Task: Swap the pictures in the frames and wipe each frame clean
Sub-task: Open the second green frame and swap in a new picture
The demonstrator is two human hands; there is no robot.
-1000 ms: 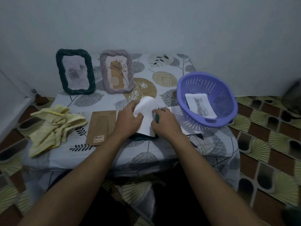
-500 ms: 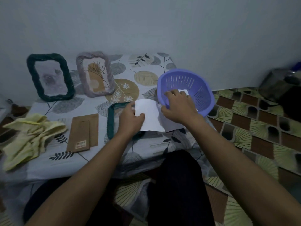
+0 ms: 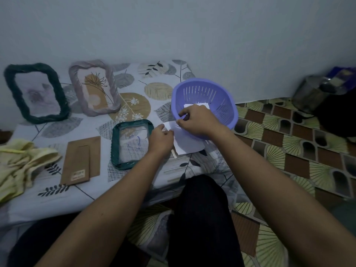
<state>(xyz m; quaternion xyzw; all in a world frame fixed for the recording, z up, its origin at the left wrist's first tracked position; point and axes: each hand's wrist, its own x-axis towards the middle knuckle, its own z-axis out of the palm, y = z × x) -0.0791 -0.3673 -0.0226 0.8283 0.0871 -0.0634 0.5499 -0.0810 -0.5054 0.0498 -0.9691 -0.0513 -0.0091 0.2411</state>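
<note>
Observing from the head camera, I record both hands at work over a low table covered with a leaf-print cloth (image 3: 57,199).

1. White sheet (image 3: 189,144): it lies at the table's front right, just beside the right edge of the teal frame (image 3: 115,145), and its far end rises against the near wall of the purple basket (image 3: 229,114).
2. Left hand (image 3: 160,140): the fingers are curled and clamped on the sheet's left edge, between the teal frame and the basket.
3. Right hand (image 3: 196,120): thumb and forefinger are pinched together on the sheet's upper edge at the basket's near rim. The hand covers part of the basket's mouth.
4. Teal frame: flat on the cloth, with blue marks showing through its middle. I cannot tell what they belong to.
5. Basket: a second piece of white paper (image 3: 194,105) shows inside it, behind the right hand.
6. Dark green frame (image 3: 10,81) and mauve frame (image 3: 114,87): both stand tilted back against the wall at the table's far left, side by side and apart. The mauve one shows a plant drawing; the green one's picture is too faint to read.
7. Brown backing board (image 3: 81,157): flat on the cloth, left of the teal frame.
8. Yellow rag (image 3: 17,162): crumpled at the table's left edge, well apart from both hands.
</note>
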